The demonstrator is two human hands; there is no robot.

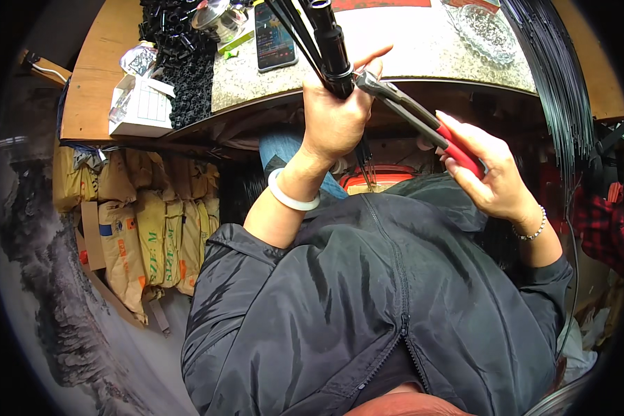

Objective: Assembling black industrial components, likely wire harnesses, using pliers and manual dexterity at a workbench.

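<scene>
My left hand (334, 128) is raised at the table's near edge, its fingers wrapped round a black stepped tube (333, 52) with thin black rods (299, 38) beside it. One finger sticks out to the right. In my right hand (485, 166) are long-handled pliers (416, 116) with red grips, slanting up to the left. Their metal jaws meet the side of the tube by my left fingers. What the jaws bite on is too small to make out. The rods' lower ends (367, 163) hang below my left hand.
On the table (409, 41) lie a phone (274, 38), a heap of small black parts (177, 66), a white box (142, 104) and a glass dish (484, 35). A bundle of long black rods (561, 90) droops over the right edge. Filled sacks (152, 229) stand below left.
</scene>
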